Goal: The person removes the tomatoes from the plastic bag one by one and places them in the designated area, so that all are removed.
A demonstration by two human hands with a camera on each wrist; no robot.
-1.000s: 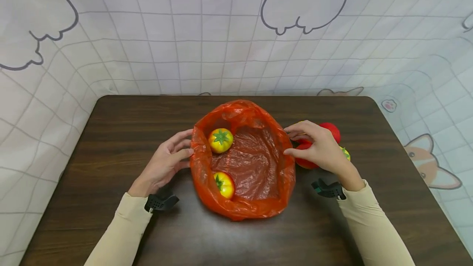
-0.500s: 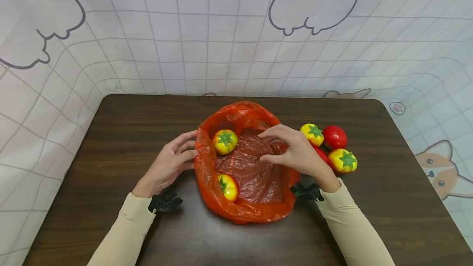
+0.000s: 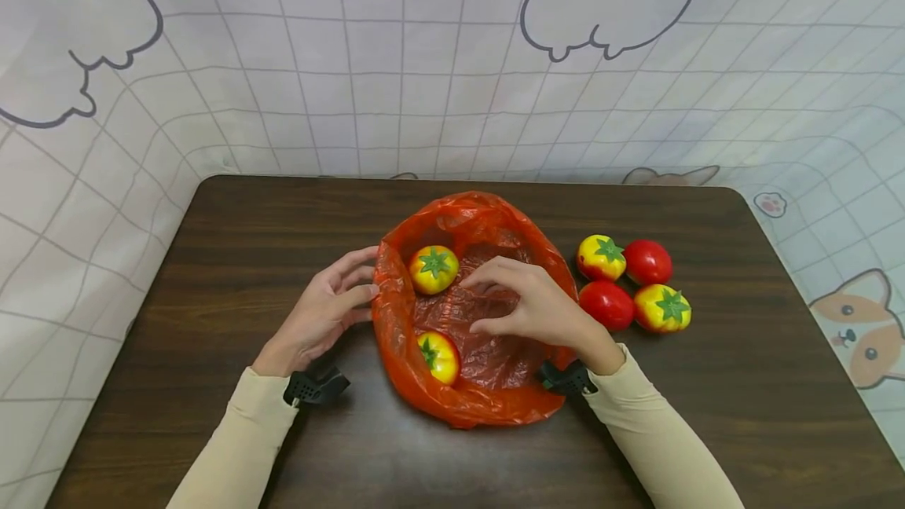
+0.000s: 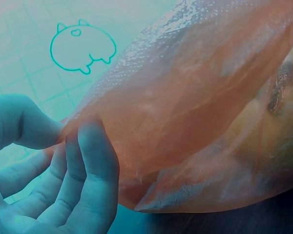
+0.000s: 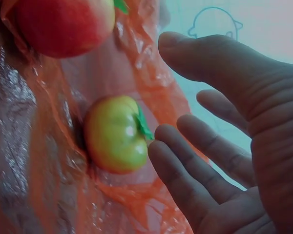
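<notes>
An open red plastic bag stands on the table with its mouth upward. Inside lie two yellow-red toy tomatoes with green leaves: one farther back, one nearer the front. My left hand is at the left rim; in the left wrist view its thumb and fingers pinch the bag's thin film. Over the bag's mouth reaches my right hand, fingers bent loosely, holding nothing. In the right wrist view, its fingertips are near a leafy tomato.
Right of the bag, several more toy tomatoes sit grouped: a yellow-red one, a red one, another red one and a second yellow-red one. The dark wooden table meets a grid-patterned cloth behind it.
My right hand has moved left from the bag's right rim to over its mouth, uncovering the tomatoes on the right. The left hand stays at the left rim.
</notes>
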